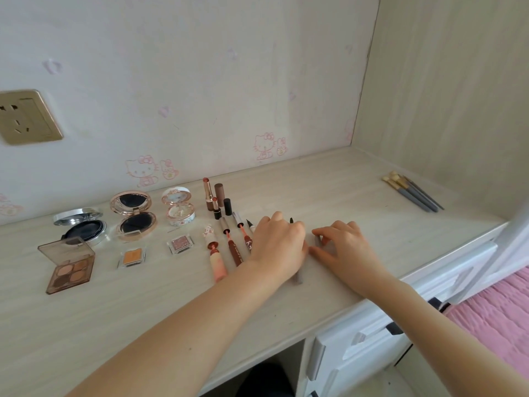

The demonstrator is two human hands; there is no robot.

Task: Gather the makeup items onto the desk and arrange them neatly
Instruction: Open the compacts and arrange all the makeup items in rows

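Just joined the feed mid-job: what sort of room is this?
Probably a bedroom vanity nook: cartoon-cat wallpaper, a built-in wood-grain desk over white drawers, and pink bedding at the right edge.

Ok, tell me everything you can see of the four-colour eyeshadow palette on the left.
The eyeshadow palette is a small square case of translucent brown plastic, open, its hinged lid standing up at the back. Four pans sit two by two, in beige and brown shades. It lies flat on the desk, slightly turned, in front of the black cushion compact and left of the orange single shadow. Neither the left hand nor the right hand touches it.
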